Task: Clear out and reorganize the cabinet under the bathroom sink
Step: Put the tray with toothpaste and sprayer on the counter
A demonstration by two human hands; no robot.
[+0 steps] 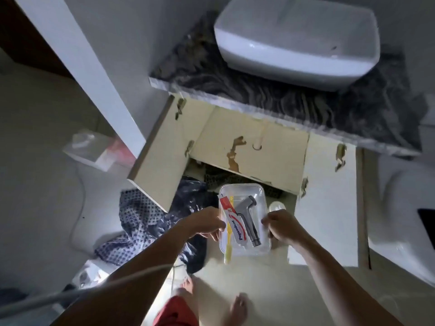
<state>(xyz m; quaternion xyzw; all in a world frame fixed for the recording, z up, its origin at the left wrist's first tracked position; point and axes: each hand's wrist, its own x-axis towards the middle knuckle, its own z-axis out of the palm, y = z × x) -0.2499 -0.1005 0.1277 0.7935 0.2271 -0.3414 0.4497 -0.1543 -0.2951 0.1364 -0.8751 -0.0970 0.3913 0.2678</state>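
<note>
My left hand (207, 223) and right hand (280, 225) grip the clear tray (244, 249) by its long edges; light, flexible, contents may slide.

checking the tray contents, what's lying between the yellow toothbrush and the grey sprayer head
In the head view, the toothpaste tube lies between the toothbrush and sprayer head, inside the clear tray.
</note>
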